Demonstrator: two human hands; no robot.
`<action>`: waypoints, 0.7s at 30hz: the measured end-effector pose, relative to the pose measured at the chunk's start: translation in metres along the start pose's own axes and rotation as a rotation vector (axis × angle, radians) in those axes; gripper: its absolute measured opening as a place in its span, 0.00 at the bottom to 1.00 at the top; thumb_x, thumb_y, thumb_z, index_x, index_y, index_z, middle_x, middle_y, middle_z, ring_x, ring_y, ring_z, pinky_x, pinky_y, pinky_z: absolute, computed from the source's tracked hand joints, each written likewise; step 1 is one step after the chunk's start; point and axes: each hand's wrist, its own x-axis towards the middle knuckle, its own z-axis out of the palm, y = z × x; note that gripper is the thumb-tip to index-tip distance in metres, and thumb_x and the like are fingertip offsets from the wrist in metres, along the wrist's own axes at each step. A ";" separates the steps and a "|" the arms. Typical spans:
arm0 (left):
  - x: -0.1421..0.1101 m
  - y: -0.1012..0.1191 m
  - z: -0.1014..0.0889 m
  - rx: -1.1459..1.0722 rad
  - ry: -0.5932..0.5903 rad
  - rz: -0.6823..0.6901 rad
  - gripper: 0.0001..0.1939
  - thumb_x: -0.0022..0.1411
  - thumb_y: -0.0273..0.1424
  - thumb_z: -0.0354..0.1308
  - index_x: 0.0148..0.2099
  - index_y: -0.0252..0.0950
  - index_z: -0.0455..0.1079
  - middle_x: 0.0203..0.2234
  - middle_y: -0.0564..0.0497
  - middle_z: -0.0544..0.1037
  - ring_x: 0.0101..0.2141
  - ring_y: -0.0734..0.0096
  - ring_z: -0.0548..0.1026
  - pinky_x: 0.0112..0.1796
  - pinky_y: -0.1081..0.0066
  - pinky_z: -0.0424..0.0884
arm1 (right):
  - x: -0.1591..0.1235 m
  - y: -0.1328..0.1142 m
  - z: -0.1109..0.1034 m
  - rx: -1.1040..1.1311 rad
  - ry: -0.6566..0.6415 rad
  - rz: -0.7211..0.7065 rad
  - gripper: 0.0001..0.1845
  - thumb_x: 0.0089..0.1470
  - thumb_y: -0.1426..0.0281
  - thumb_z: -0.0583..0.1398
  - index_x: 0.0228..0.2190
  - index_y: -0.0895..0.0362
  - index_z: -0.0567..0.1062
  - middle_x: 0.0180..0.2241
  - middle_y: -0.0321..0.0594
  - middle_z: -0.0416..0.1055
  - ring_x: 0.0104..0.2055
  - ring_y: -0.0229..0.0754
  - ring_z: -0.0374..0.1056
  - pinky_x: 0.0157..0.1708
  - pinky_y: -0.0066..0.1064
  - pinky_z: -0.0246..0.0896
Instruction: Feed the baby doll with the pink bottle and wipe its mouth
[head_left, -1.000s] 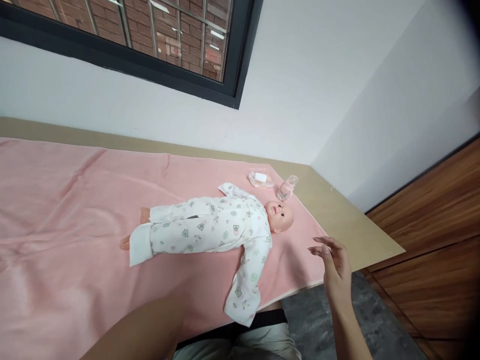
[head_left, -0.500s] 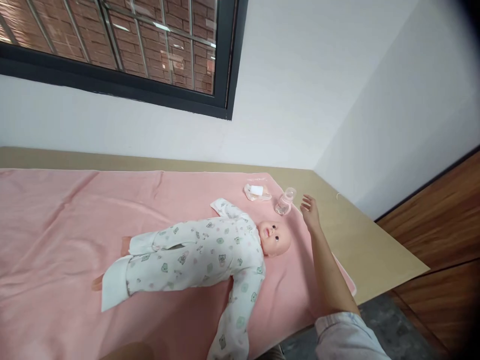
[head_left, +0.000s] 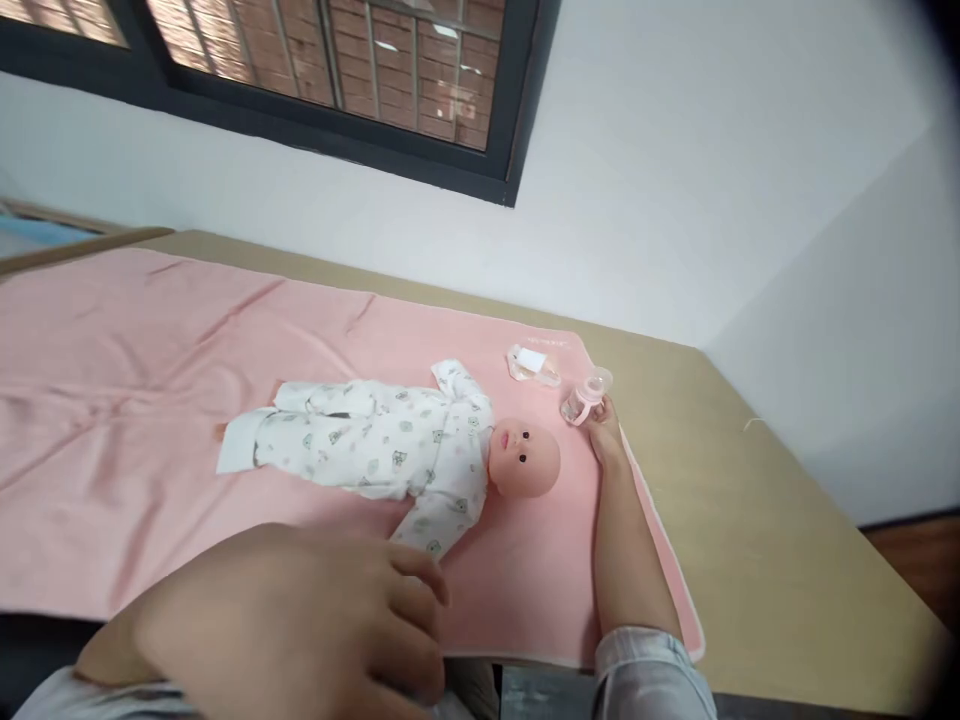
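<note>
The right hand (head_left: 604, 432) is stretched out past the doll (head_left: 420, 445), its fingers (head_left: 598, 408) at the base of the small clear bottle (head_left: 585, 398) that lies on its side at the far corner of the pink towel (head_left: 135, 400). The fingers touch the bottle, but I cannot tell whether they have closed round it. Just beside the bottle, on the doll's side of it, lies a little clear packet (head_left: 534, 364) with a white piece inside.

The left hand (head_left: 322, 620) hangs close below the camera, near the doll's outflung sleeve (head_left: 431, 520); its fingers are loosely curled and hold nothing.

To my eye, the step in hand is picking up the bottle. It is round and lying down, so it may roll off toward the bare desk (head_left: 765, 520) if nudged. A wrap round the body, thumb on one side and fingers on the other, would serve better than a fingertip pinch; then lift straight up, clear of the doll's head.
</note>
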 end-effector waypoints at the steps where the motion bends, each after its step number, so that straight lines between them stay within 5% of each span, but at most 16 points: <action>1: 0.012 0.001 0.001 -0.046 -0.045 0.033 0.11 0.68 0.37 0.52 0.46 0.43 0.74 0.28 0.52 0.79 0.34 0.68 0.76 0.50 0.68 0.69 | -0.001 0.001 0.002 -0.004 -0.002 -0.011 0.47 0.25 0.69 0.74 0.50 0.53 0.65 0.51 0.45 0.69 0.53 0.47 0.67 0.57 0.46 0.61; 5: 0.050 -0.002 0.009 -0.111 -0.192 0.145 0.13 0.67 0.35 0.54 0.51 0.37 0.71 0.29 0.49 0.79 0.33 0.64 0.76 0.46 0.66 0.70 | -0.002 0.004 0.009 0.014 0.047 -0.013 0.50 0.23 0.69 0.74 0.51 0.56 0.63 0.53 0.50 0.68 0.53 0.49 0.68 0.56 0.46 0.62; 9: 0.073 0.001 0.020 -0.082 -0.206 0.150 0.13 0.64 0.33 0.58 0.50 0.37 0.72 0.27 0.49 0.79 0.31 0.62 0.76 0.42 0.65 0.70 | -0.003 0.006 0.012 0.014 0.082 -0.013 0.49 0.24 0.67 0.73 0.50 0.57 0.62 0.55 0.54 0.66 0.53 0.50 0.68 0.55 0.45 0.64; 15: 0.084 0.010 0.028 -0.060 -0.171 0.101 0.12 0.63 0.32 0.59 0.49 0.40 0.72 0.26 0.51 0.79 0.29 0.64 0.76 0.39 0.67 0.69 | -0.007 0.007 0.008 -0.069 0.079 -0.041 0.42 0.30 0.65 0.69 0.49 0.58 0.63 0.52 0.52 0.68 0.52 0.49 0.68 0.56 0.44 0.62; 21: 0.089 0.006 0.019 -0.029 -0.255 0.151 0.13 0.64 0.34 0.59 0.49 0.35 0.72 0.29 0.49 0.80 0.31 0.63 0.76 0.38 0.66 0.68 | -0.010 0.007 0.007 -0.115 0.106 -0.036 0.42 0.31 0.65 0.68 0.50 0.59 0.62 0.52 0.53 0.67 0.53 0.50 0.67 0.55 0.44 0.62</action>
